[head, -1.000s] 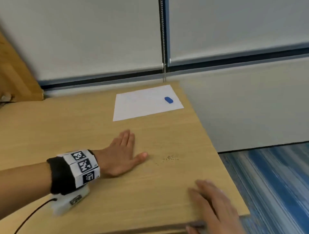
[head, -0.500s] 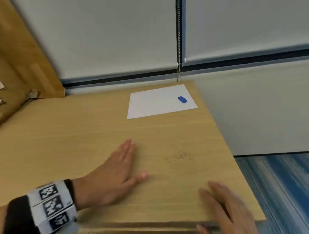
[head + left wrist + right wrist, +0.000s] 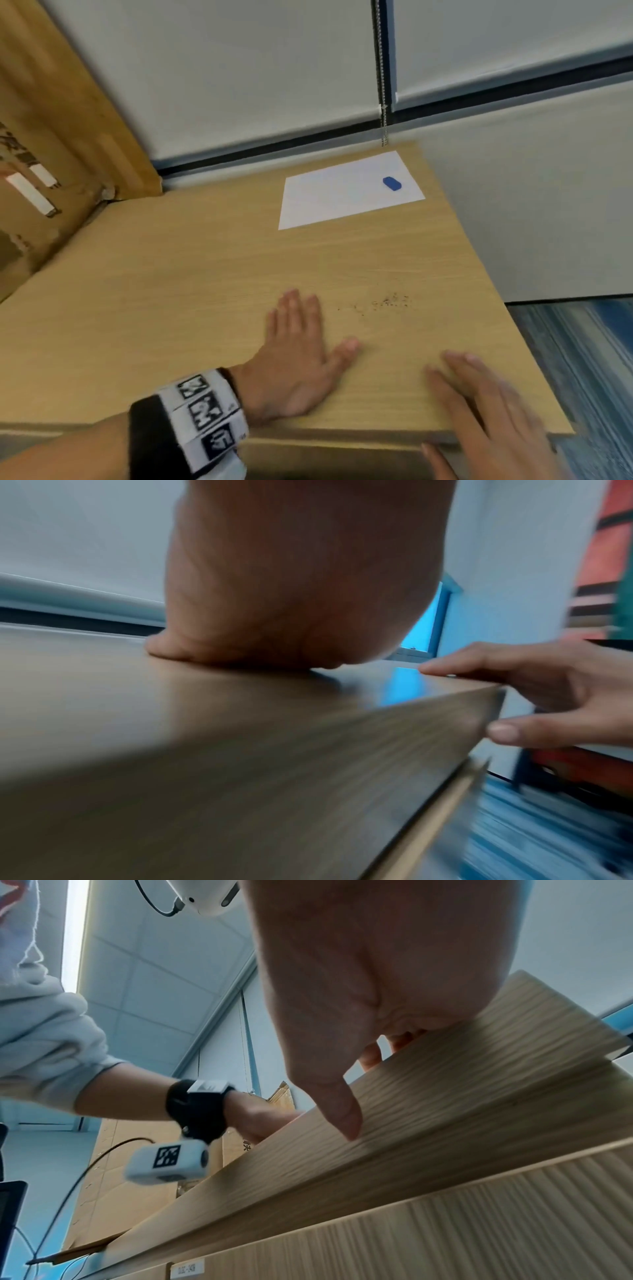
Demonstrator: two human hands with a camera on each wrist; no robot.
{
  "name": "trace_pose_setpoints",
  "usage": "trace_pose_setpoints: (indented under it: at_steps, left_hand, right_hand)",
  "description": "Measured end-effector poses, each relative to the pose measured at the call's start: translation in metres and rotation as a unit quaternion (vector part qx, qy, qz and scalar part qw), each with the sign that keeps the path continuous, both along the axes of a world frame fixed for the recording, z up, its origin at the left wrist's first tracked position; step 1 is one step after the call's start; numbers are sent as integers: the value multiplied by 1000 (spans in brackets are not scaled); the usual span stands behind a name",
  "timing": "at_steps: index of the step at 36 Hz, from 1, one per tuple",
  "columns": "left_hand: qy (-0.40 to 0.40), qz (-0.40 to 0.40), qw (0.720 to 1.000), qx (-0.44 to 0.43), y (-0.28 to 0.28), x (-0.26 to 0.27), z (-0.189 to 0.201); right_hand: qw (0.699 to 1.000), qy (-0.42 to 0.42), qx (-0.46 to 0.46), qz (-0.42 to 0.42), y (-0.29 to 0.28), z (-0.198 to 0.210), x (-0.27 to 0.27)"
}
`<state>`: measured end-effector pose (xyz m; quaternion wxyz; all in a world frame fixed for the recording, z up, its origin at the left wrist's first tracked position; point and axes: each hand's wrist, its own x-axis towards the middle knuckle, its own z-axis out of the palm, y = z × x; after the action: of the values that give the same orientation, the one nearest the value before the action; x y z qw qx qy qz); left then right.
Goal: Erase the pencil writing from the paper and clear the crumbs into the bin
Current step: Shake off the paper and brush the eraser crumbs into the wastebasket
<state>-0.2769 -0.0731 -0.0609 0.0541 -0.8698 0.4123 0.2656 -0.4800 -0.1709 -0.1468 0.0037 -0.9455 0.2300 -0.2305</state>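
An office or study room, seen from a wood-grain laminate desk (image 3: 171, 291) set against a pale wall (image 3: 531, 205). White roller blinds (image 3: 239, 68) hang closed behind the desk, a beaded pull chain (image 3: 384, 102) dangling between them above a dark window frame. From the right wrist view, a suspended tile ceiling (image 3: 154, 974) with a strip of light runs overhead. Blue striped carpet (image 3: 589, 359) covers the floor beside the desk. Flattened cardboard boxes (image 3: 30, 205) lean at the desk's left end, suggesting storage or a recent delivery. A dark screen edge (image 3: 10, 1218), possibly a monitor, shows at lower left, too cropped to confirm.
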Motion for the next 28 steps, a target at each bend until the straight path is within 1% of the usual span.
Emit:
trace_pose_setpoints:
  at_steps: [2,4,6,7,8,10,12,14,15,17,20,23,26,28]
  left_hand:
    - [31,-80,996,14,-17,-22,5]
    - [81,-151,985,5,-28,-39,14]
    - [130,-174,976,-18,-34,-48,25]
    - [139,-170,975,-31,-35,-48,30]
    - [129,-159,978,-45,-34,-45,34]
    - [74,-124,987,-70,-28,-26,37]
    - [9,-54,996,-76,-16,3,33]
    - [-44,15,997,-59,-1,32,25]
    - [-61,40,997,-35,7,41,20]
    - [-69,56,996,14,17,47,9]
    - [-55,26,998,34,12,33,-2]
    - [-34,-19,999,33,-17,13,3]
    - [-18,-90,995,31,-55,-10,8]
    - [-11,-142,989,26,-79,-26,8]
  right_hand:
    - [1000,1,20,2,1,-2,1]
    - [999,-12,45,6,2,-1,1]
    - [998,-16,63,12,2,1,1]
    - [997,-13,70,15,2,2,1]
    - [997,-4,78,19,0,3,1]
    - [997,2,74,32,-3,3,-1]
    - [997,6,66,35,-4,1,-1]
    - [996,24,76,38,-4,-2,-1]
    - [996,20,75,40,-4,-3,0]
    - [996,12,82,45,-4,-3,0]
    - [994,15,94,50,-4,-2,1]
    - [993,15,100,56,-5,-1,1]
    - [993,15,105,53,-4,0,0]
    - [993,-9,103,50,-2,2,0]
